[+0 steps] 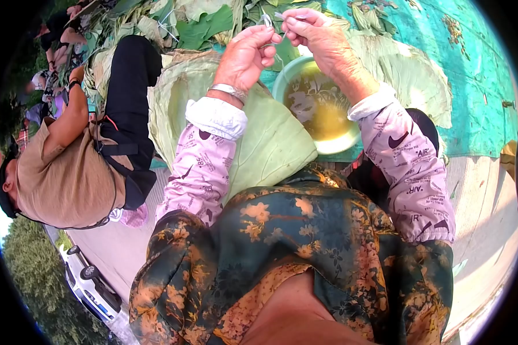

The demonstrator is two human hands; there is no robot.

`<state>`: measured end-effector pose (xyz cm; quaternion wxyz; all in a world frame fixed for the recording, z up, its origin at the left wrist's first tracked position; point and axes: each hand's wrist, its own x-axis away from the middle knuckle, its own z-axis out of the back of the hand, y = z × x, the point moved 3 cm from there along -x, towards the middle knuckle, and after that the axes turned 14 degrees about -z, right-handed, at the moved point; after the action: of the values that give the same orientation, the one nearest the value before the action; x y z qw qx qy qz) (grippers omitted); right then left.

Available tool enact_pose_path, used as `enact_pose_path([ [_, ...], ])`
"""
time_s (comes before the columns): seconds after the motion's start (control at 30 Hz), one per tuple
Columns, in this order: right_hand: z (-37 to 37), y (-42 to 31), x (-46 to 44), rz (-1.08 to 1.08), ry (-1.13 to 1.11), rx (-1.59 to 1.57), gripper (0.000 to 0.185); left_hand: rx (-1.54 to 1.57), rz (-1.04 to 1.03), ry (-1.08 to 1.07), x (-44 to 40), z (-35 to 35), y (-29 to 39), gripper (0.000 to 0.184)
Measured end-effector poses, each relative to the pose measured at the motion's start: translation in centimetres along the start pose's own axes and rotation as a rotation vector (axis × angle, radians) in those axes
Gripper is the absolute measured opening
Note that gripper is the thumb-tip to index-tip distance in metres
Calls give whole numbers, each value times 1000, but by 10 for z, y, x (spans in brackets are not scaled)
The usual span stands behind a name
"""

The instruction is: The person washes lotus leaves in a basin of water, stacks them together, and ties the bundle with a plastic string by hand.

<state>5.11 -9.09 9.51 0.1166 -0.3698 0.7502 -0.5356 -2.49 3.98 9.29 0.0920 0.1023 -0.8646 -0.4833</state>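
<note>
My left hand [244,57], with a silver bangle [229,91] at the wrist, pinches a thin white string [285,35] between thumb and fingers. Opposite it, my right hand [322,43] has its thumb and forefinger closed on the same string. The fingertips of both hands are close together, and small white bits show at them. Below my hands, a large pale green leaf [270,149], like a lotus leaf, drapes over my lap. A pale green basin [326,150] of yellowish liquid stands under my right forearm, beside the leaf.
More large leaves [408,69] and a darker green leaf [204,29] lie on a green tarp [472,98]. To the left sits a person in a brown shirt [69,178], near a leaf pile. Farther off are other people and a white car [89,282].
</note>
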Motion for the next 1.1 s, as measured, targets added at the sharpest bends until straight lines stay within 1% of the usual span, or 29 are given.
enact_pose_path([
  [0.07, -5, -5, 5, 14, 24, 79, 18, -45, 8, 2, 2, -2, 1, 10],
  [0.17, -10, -12, 10, 121, -16, 241, 17, -161, 26, 0, 4, -7, 4, 12],
  [0.27, -10, -9, 12, 184, 7, 459, 17, -277, 38, -26, 5, -5, 2, 12],
  [0.33, -6, -6, 8, 226, 50, 537, 15, -368, 34, -45, 5, -9, 5, 12],
  [0.37, -6, -6, 7, 249, 71, 576, 14, -355, 26, -50, 4, -9, 4, 12],
  [0.47, -5, -8, 8, 159, 142, 549, 19, -307, -3, -57, 1, -7, 4, 12],
  [0.57, -5, -10, 10, 118, 175, 478, 18, -261, -38, -51, 1, -7, 3, 13],
  [0.77, -2, -5, 5, 43, 151, 396, 16, -327, -75, -17, 1, -6, 1, 14],
  [0.87, 1, -2, 2, 23, 138, 336, 17, -340, -124, 7, 1, -7, -2, 14],
  [1.1, 0, -5, 3, 34, 165, 356, 16, -405, -197, 55, 4, -16, 4, 15],
])
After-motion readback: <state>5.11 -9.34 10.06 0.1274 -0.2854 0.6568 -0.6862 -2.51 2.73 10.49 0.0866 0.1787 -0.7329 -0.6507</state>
